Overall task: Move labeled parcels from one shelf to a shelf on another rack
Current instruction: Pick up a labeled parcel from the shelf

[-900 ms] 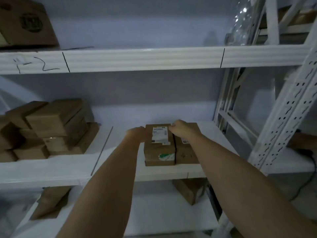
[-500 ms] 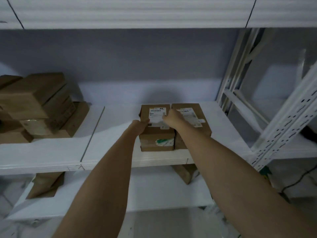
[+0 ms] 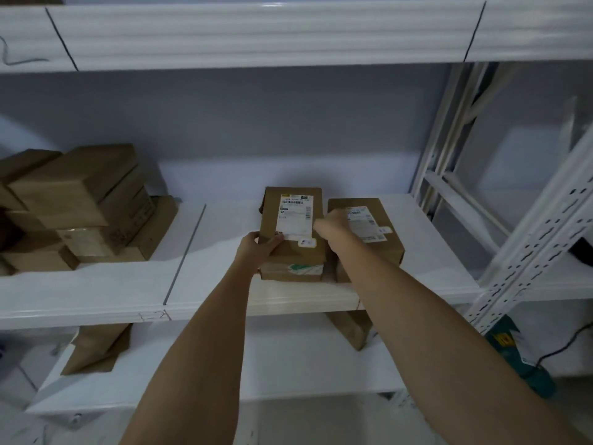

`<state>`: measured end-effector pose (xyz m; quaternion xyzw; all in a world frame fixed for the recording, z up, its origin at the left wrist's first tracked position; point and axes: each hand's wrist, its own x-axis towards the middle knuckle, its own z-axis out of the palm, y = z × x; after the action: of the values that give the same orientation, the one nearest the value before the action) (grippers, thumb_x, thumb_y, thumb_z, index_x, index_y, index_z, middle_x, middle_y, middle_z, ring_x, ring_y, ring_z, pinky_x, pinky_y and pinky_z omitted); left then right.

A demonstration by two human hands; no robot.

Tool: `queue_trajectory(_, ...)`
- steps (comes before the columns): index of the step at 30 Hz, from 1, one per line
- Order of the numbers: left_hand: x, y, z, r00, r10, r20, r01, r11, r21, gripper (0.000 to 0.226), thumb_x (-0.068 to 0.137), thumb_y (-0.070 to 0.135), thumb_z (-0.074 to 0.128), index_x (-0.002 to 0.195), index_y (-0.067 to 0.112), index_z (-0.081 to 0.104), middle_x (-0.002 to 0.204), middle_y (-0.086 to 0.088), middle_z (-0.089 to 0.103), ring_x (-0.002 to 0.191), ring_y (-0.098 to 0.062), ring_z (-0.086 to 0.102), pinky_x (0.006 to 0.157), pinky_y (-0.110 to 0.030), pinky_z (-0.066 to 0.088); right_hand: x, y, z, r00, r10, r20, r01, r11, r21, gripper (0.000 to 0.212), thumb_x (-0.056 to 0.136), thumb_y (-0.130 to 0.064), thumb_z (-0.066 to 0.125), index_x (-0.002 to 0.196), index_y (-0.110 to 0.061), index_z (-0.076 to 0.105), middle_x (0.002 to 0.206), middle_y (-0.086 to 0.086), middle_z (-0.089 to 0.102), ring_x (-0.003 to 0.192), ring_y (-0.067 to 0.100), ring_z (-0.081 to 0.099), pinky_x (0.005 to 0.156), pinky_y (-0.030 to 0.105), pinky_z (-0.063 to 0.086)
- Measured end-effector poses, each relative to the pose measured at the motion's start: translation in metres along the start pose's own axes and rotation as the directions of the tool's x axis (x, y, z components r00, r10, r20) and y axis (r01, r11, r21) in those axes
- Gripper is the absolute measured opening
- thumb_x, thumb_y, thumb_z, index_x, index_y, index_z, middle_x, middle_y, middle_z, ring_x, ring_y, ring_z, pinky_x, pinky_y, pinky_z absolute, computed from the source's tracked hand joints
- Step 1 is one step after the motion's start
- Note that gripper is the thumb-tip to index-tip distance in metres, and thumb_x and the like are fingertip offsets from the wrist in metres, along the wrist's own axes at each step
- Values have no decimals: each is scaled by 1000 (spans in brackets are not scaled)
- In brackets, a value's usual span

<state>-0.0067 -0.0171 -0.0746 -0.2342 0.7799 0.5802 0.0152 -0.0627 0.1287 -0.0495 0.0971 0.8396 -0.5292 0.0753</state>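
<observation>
Right now, through the head camera, I have both forearms stretched out toward the middle shelf (image 3: 96, 293) of a white metal rack. My left hand (image 3: 256, 248) is clamped on the near left corner of the top labeled parcel (image 3: 292, 226), thumb lying on its upper face and the other fingers out of sight down the side. That parcel is a brown cardboard box with a white shipping label (image 3: 295, 216) facing up, and it lies on top of a lower box (image 3: 292, 269) with a green mark on its front face, the pair sitting near the front edge of the shelf. My right hand (image 3: 333, 224) rests along the right edge of the same top parcel, in the seam between it and the second labeled parcel (image 3: 372, 232) just beside it; I cannot tell whether those fingers are curled onto anything, since I see only the back of the hand. The second parcel also shows its label upward. Farther left on the same shelf, well apart from my hands, sits a jumbled stack of plain cardboard boxes (image 3: 80, 203). On the shelf below lie a flat brown package (image 3: 96, 348) at the left and another brown box (image 3: 349, 329), partly hidden under the shelf edge. A perforated white upright (image 3: 539, 232) stands at the right.
</observation>
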Motion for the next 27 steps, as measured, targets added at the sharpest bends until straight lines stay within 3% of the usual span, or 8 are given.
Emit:
queue_trajectory(2, -7, 5, -8, 1000, 20, 2, -19, 999, -41, 67, 80, 38, 70, 137, 12, 47, 131, -13, 59, 105, -31, 62, 77, -43, 56, -8, -7, -4, 998, -59, 6, 58, 993, 104, 34, 85, 1, 51, 118, -1, 58, 116, 7, 63, 98, 26, 61, 76, 31, 51)
queue_trajectory(8, -30, 24, -23, 992, 124, -17, -125, 977, -175, 78, 76, 28, 76, 144, 18, 39, 130, -14, 59, 93, -25, 59, 58, -28, 52, -35, -26, -17, 990, -116, 77, 89, 953, 291, 53, 86, 3, 52, 131, -22, 37, 129, 12, 55, 97, 26, 61, 62, 29, 54)
queue_trajectory(9, -34, 26, -25, 991, 132, -15, -133, 973, -188, 80, 75, 26, 77, 145, 18, 38, 130, -13, 59, 94, -24, 58, 58, -28, 52, -39, -27, -19, 988, -127, 82, 98, 952, 290, 54, 87, 2, 52, 133, -21, 35, 133, 12, 53, 104, 27, 61, 62, 27, 54)
queue_trajectory(12, -44, 30, -30, 991, 130, 7, -126, 969, -212, 82, 73, 21, 79, 144, 18, 39, 131, -14, 58, 98, -25, 57, 72, -36, 53, -51, -23, -24, 982, -173, 74, 150, 957, 247, 64, 89, -2, 52, 145, -21, 25, 149, 8, 41, 128, 28, 50, 96, 38, 51)
queue_trajectory(14, -50, 30, -32, 991, 135, 21, -127, 971, -204, 83, 72, 18, 80, 144, 17, 39, 131, -15, 57, 99, -27, 57, 79, -40, 53, -58, -19, -26, 974, -204, 95, 184, 965, 186, 63, 91, -3, 49, 146, -21, 25, 151, 6, 40, 134, 26, 44, 107, 41, 44)
queue_trajectory(18, -62, 26, -37, 987, 161, 25, -154, 969, -192, 82, 72, 16, 79, 144, 17, 38, 132, -15, 57, 106, -30, 58, 84, -42, 53, -76, -15, -28, 958, -259, 120, 235, 954, 184, 55, 90, 0, 48, 140, -20, 38, 143, 6, 50, 131, 27, 48, 99, 37, 48)
queue_trajectory(23, -80, -6, -47, 977, 214, -18, -214, 964, -156, 80, 72, 19, 80, 142, 16, 40, 128, -16, 58, 112, -30, 59, 89, -42, 54, -89, 7, -19, 948, -284, 143, 266, 955, 129, 65, 86, -7, 59, 143, -27, 33, 146, 4, 45, 135, 26, 42, 105, 50, 44)
queue_trajectory(27, -93, -37, -62, 958, 268, -99, -279, 954, -112, 79, 72, 20, 80, 141, 15, 43, 125, -13, 59, 115, -27, 58, 85, -37, 54, -112, 14, -1, 932, -313, 185, 287, 945, 154, 65, 88, -5, 57, 144, -22, 31, 145, 9, 46, 134, 26, 43, 106, 48, 44)
